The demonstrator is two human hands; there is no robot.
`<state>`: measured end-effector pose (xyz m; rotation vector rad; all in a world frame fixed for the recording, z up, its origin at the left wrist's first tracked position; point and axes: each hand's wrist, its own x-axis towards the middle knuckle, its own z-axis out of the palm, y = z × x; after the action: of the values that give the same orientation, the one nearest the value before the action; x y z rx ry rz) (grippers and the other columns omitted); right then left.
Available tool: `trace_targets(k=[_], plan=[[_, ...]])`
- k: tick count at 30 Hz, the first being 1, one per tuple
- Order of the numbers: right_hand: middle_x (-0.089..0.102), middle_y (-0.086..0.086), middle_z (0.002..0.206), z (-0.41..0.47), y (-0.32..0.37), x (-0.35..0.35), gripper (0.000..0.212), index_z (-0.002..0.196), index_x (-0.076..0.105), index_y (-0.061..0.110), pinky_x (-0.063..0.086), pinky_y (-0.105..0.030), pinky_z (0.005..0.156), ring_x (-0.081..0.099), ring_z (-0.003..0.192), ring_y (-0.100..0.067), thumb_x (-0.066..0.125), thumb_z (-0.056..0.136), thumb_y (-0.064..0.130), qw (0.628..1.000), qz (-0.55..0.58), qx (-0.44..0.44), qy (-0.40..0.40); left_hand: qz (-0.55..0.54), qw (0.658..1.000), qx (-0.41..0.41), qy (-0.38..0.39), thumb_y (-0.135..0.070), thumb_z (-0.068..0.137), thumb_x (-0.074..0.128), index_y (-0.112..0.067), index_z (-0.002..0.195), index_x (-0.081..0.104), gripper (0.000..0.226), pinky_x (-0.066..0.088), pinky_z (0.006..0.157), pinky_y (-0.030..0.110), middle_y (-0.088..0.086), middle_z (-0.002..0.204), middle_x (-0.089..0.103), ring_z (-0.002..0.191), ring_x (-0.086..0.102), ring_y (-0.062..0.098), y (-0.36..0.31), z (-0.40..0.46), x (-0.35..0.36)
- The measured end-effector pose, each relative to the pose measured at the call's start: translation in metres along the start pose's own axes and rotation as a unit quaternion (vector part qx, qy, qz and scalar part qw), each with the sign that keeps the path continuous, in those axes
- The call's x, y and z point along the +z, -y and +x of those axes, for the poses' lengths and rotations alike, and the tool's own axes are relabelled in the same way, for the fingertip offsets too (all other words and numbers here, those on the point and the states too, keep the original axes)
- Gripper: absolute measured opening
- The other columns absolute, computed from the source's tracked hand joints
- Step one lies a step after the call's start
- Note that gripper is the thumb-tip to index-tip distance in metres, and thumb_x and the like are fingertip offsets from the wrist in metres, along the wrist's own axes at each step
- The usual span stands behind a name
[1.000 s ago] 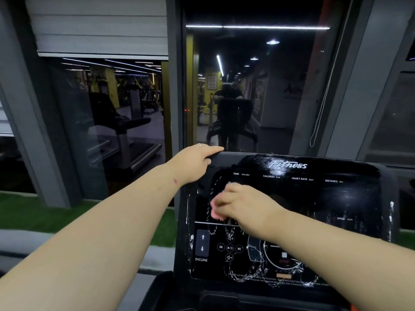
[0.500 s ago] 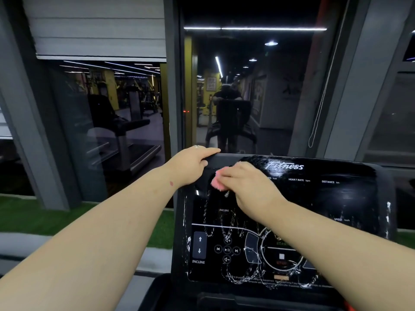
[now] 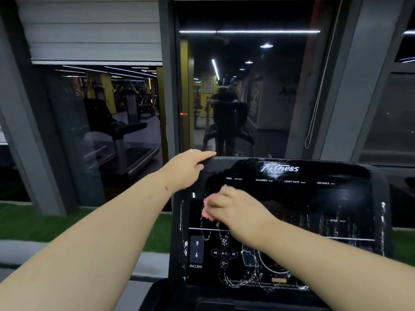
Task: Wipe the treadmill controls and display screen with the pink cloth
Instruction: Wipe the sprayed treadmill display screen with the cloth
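The right hand (image 3: 233, 212) grasps the pink cloth (image 3: 207, 209), pressing it to the upper left of the console (image 3: 336, 198), above the thin white line. The left hand (image 3: 188, 168) is clenched over the console's top left corner, steadying it. To do this pass well, the strokes should overlap and the pressure stay even, since white streaks show across the dark panel, thickest around the INCLINE arrows (image 3: 196, 249) and lower dial. Beyond lies a dark window (image 3: 247, 90) reflecting the gym, with green turf (image 3: 45, 221) below.
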<state>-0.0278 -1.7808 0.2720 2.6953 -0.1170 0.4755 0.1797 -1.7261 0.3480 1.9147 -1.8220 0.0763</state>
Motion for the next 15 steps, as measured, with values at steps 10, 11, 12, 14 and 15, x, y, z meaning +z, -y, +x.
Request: trace_targets(k=[10,11,12,14,15], plan=[[0.062,0.0,0.101,-0.009,-0.026,-0.022,0.03,0.098,0.056,0.021,0.05,-0.042,0.079,0.052,0.088,-0.028,0.056,0.079,-0.002,0.971,-0.002,0.135,-0.2,0.052,0.99,0.0,-0.133,-0.019,0.101,0.049,-0.027,0.145,0.056,0.045,0.047,0.106,0.044,-0.001,0.142,0.057,0.13,0.052,0.022,-0.022,-0.015,0.017],[0.06,-0.001,0.101,-0.011,-0.027,-0.022,0.027,0.094,0.057,0.02,0.049,-0.043,0.075,0.049,0.085,-0.027,0.06,0.077,-0.001,0.967,-0.003,0.153,-0.202,0.042,0.984,0.021,-0.171,-0.02,0.1,0.051,-0.025,0.139,0.061,0.041,0.047,0.105,0.042,-0.002,0.136,0.062,0.126,0.054,0.022,-0.028,-0.021,0.019],[0.058,-0.001,0.102,-0.013,-0.027,-0.02,0.026,0.093,0.057,0.019,0.049,-0.042,0.073,0.048,0.084,-0.026,0.062,0.076,0.0,0.966,0.01,0.161,-0.204,0.028,0.979,0.047,-0.194,-0.02,0.098,0.052,-0.024,0.134,0.065,0.039,0.047,0.104,0.04,-0.002,0.129,0.065,0.121,0.056,0.021,-0.034,-0.029,0.023],[0.057,-0.002,0.108,-0.018,-0.024,-0.017,0.029,0.099,0.06,0.019,0.051,-0.04,0.076,0.051,0.088,-0.026,0.064,0.077,0.001,0.968,0.046,0.155,-0.191,-0.007,0.977,0.104,-0.185,-0.022,0.096,0.052,-0.025,0.133,0.064,0.039,0.045,0.103,0.035,-0.006,0.119,0.065,0.114,0.057,0.016,-0.046,-0.045,0.036],[0.057,-0.003,0.111,-0.021,-0.022,-0.017,0.029,0.104,0.063,0.017,0.052,-0.04,0.078,0.053,0.092,-0.026,0.063,0.078,0.003,0.971,0.057,0.151,-0.177,-0.022,0.979,0.124,-0.162,-0.022,0.096,0.053,-0.027,0.136,0.06,0.041,0.045,0.102,0.033,-0.008,0.117,0.064,0.111,0.056,0.014,-0.052,-0.052,0.044]])
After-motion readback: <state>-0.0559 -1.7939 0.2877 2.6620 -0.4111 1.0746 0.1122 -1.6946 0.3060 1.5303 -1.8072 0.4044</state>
